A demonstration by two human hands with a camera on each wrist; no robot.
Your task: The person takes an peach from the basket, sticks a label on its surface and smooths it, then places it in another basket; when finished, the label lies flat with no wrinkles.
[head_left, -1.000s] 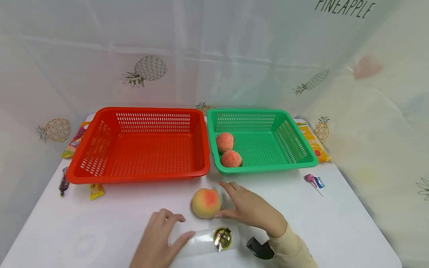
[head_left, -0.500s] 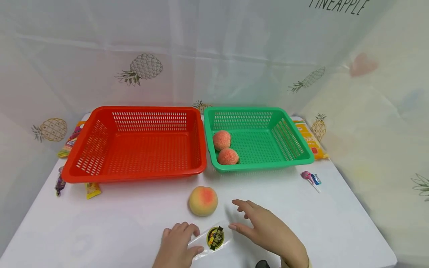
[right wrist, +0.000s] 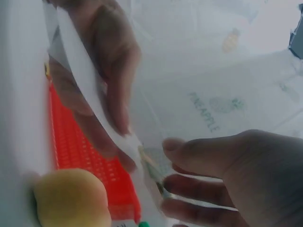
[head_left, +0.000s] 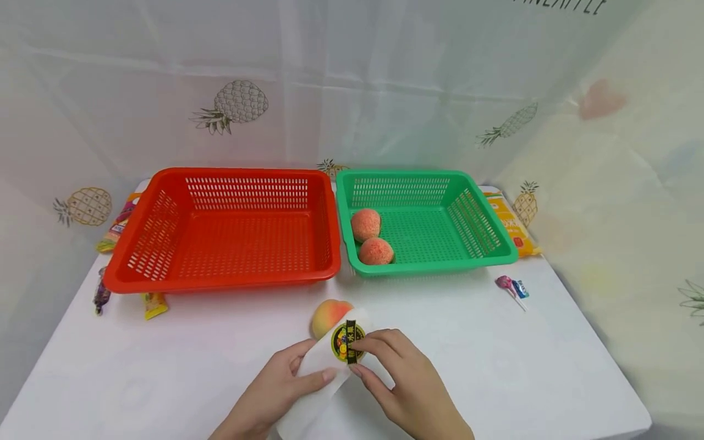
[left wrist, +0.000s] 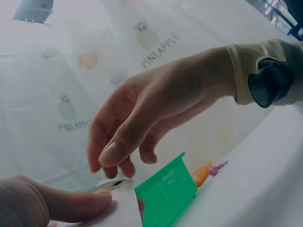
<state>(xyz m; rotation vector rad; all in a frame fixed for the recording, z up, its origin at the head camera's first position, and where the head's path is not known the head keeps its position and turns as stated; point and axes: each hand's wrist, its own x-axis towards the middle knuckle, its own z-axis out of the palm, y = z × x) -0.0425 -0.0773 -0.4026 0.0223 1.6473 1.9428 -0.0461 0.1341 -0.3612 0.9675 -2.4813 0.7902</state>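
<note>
My left hand [head_left: 277, 382] grips a thin, whitish plastic bag [head_left: 307, 400], its thumb lying across the front. A round black-and-yellow label [head_left: 339, 343] with a dark strip marks the bag's upper part. Over that label hovers my right hand [head_left: 407, 382], thumb and index finger bent with a gap between them; in the left wrist view the right hand [left wrist: 163, 101] stands just above the bag's edge. Whether a fingertip touches the label is unclear. Behind the bag, partly covered by it, a yellow-red peach [head_left: 326, 315] sits on the table [head_left: 495, 379].
A red basket [head_left: 220, 285] stands at the back left. Beside it, a green basket [head_left: 434, 267] holds two pink-red peaches [head_left: 376, 251]. Wrapped sweets [head_left: 155, 304] and a lollipop [head_left: 506, 283] lie near the baskets, with snack packets [head_left: 511, 223] at the sides.
My left hand has lifted the bag off the table and tilted it up before the peach. My right hand, earlier beside the peach, has come over to the bag's label.
</note>
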